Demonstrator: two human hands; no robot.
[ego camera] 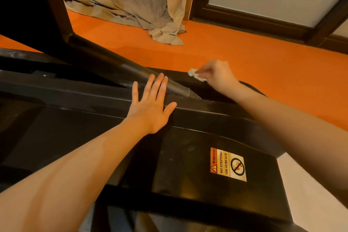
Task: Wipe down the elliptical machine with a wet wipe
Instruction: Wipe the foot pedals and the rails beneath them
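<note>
The black elliptical machine (178,160) fills the lower and left part of the head view, with a warning sticker (227,165) on its rear cover. My left hand (152,103) lies flat with straight fingers on the machine's upper ridge, beside a slanted black tube (116,66). My right hand (216,74) reaches over the far edge and pinches a crumpled white wet wipe (195,74) against the machine's outer rail.
Orange floor (244,58) stretches beyond the machine. A beige curtain (131,2) hangs and bunches on the floor at the back. A dark-framed door (273,5) stands at the back right. Pale floor shows at the lower right.
</note>
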